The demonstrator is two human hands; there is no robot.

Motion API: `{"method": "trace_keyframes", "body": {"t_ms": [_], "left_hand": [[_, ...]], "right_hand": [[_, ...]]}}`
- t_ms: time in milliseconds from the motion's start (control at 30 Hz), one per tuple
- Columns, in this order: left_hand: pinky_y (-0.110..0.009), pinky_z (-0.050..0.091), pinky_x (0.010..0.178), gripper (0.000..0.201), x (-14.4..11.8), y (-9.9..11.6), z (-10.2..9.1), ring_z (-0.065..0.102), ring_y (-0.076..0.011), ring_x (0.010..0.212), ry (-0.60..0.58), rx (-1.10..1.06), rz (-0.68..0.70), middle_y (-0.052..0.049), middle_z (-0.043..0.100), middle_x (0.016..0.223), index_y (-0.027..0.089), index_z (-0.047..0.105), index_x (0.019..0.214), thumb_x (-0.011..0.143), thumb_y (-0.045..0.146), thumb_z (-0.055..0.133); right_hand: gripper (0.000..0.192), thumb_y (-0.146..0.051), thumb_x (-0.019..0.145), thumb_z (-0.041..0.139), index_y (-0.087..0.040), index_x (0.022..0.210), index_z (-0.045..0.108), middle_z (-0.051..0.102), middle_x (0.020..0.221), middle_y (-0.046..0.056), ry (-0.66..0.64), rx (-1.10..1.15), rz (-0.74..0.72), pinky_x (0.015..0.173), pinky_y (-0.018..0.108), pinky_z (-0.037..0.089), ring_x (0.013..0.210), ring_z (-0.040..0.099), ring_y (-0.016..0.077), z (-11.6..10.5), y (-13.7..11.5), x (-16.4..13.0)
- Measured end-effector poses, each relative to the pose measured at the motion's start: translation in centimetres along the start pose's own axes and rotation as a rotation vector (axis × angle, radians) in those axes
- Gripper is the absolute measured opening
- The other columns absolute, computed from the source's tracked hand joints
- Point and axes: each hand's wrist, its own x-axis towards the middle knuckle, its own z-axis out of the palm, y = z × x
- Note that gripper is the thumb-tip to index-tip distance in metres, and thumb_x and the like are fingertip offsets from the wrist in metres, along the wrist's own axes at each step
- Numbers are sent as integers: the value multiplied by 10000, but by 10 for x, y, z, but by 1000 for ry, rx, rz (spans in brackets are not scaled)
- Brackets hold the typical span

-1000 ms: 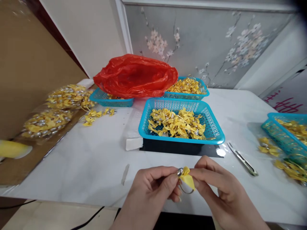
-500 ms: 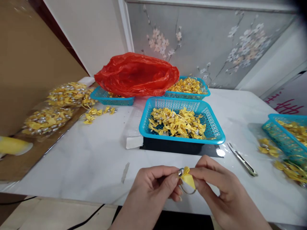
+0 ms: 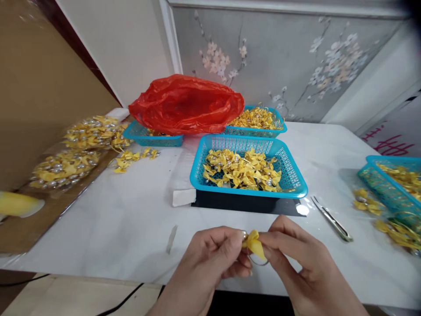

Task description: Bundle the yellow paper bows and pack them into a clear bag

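Observation:
Between my two hands, near the front of the table, is a hair tie [image 3: 255, 245] with a yellow ribbon bow, a silvery bead and a thin loop hanging below. My left hand [image 3: 219, 256] pinches it at the bead, the thumb partly covering the bead. With thumb and forefinger, my right hand [image 3: 296, 250] grips the bow's right side. Just beyond stands a blue plastic basket [image 3: 248, 192] holding a heap of similar yellow bow pieces [image 3: 243, 169]. To the right of my hands lie metal tweezers [image 3: 332, 219].
A red plastic bag [image 3: 187, 105] covers part of a blue basket [image 3: 158, 139] at the back. Another filled basket [image 3: 279, 123] stands behind. On the right are a basket [image 3: 388, 184] and loose yellow pieces [image 3: 366, 202]; bagged pieces [image 3: 62, 169] lie left on cardboard.
My left thumb has slid up over the bead, which now shows less. The yellow bow has turned slightly between my fingers. The baskets and tweezers stay in place.

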Motion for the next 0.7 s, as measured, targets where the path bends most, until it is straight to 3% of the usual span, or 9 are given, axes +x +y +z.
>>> {"method": "trace_keyframes", "body": {"t_ms": [133, 267, 467, 700], "left_hand": [[-239, 504, 616, 297, 4, -2, -1, 597, -138, 672, 29, 39, -24, -30, 679, 721, 162, 713, 748, 781, 455, 676], [-218, 494, 629, 264, 8, -4, 0, 559, -109, 650, -25, 95, 6, -23, 648, 719, 141, 702, 732, 840, 371, 634], [-242, 523, 667, 217, 7, -3, 2, 604, -144, 707, 15, 203, 64, -28, 685, 743, 190, 764, 835, 802, 384, 674], [-244, 541, 683, 174, 1, -4, 4, 638, -146, 707, 72, 165, 131, -29, 751, 837, 245, 786, 850, 764, 377, 713]], "right_hand": [[263, -166, 957, 423, -260, 948, 669, 451, 732, -8, 13, -28, -42, 524, 232, 393, 617, 485, 111, 2, -1, -1], [234, -178, 953, 433, -227, 927, 660, 463, 732, 6, 33, -35, -24, 520, 252, 403, 622, 500, 127, 4, -2, -3], [210, -173, 937, 449, -216, 943, 654, 469, 719, 15, 79, -79, -44, 513, 264, 417, 599, 503, 137, 7, -2, -5], [219, -151, 915, 460, -230, 984, 653, 503, 722, 15, 184, -72, -66, 514, 263, 421, 592, 530, 141, 15, -1, -7]]}}
